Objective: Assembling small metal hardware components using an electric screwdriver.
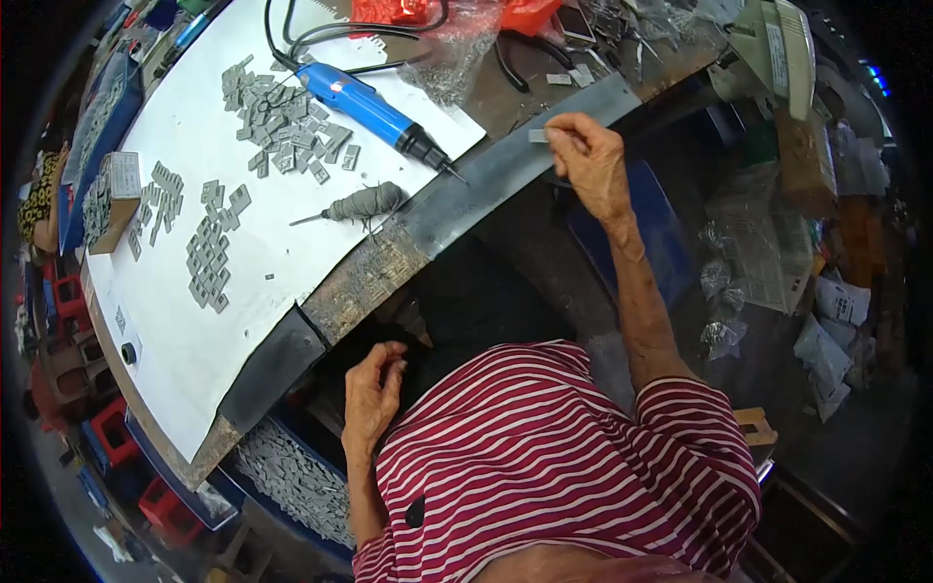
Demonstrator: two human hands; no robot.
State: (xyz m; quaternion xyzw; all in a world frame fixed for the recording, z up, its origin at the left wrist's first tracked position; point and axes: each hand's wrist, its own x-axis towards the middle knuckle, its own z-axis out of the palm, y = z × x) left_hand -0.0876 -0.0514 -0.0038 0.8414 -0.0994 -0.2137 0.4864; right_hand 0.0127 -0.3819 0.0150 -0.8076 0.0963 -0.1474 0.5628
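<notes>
Room was decent on that dark grey strip (505, 173) along the table edge (360, 277), just the blue driver (355, 102) poking its tip over it. Your right hand (589, 163) had a small grey plate (537, 136) pinched above the strip; your left hand (372, 396) was half-curled near your striped shirt (544, 428), couldn't tell if holding anything.

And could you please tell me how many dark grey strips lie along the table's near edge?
2: the longer strip by the right hand, and the shorter strip farther left, near the left hand. No others show there.
</notes>
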